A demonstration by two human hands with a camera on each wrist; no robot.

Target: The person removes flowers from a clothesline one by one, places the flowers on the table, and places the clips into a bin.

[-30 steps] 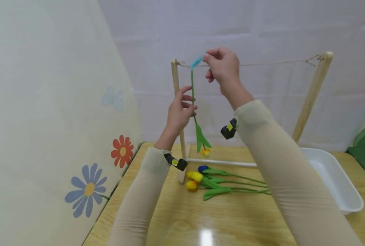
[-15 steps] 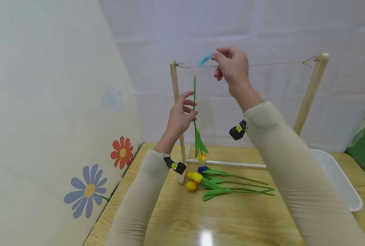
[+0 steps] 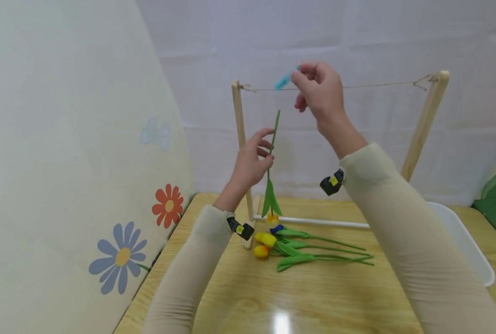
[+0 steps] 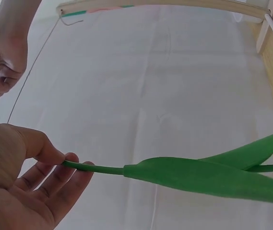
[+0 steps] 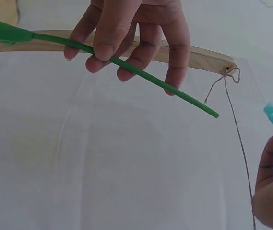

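Observation:
My left hand [image 3: 252,160] pinches the green stem of an artificial tulip [image 3: 270,199], which hangs upside down with its yellow-orange bloom lowest. In the right wrist view the tulip's stem [image 5: 146,75] lies between thumb and fingers, its cut end free. Higher and to the right, my right hand [image 3: 320,93] pinches a light blue clothespin [image 3: 284,81] at one end. The clothespin is near the twine [image 3: 381,85] strung between two wooden posts; I cannot tell whether they touch. A gap separates the stem's tip from the clothespin.
Several artificial tulips [image 3: 289,248], with yellow, orange and blue blooms, lie on the wooden table [image 3: 239,297]. A left post [image 3: 239,116] and right post [image 3: 425,125] hold the twine. A white bar [image 3: 314,222] runs low between them. A white tray [image 3: 460,241] sits right, partly behind the sleeve.
My right hand has moved right with the clothespin, away from the stem's end. The tulip has come down slightly in my left hand, and its stem now tilts right at the top.

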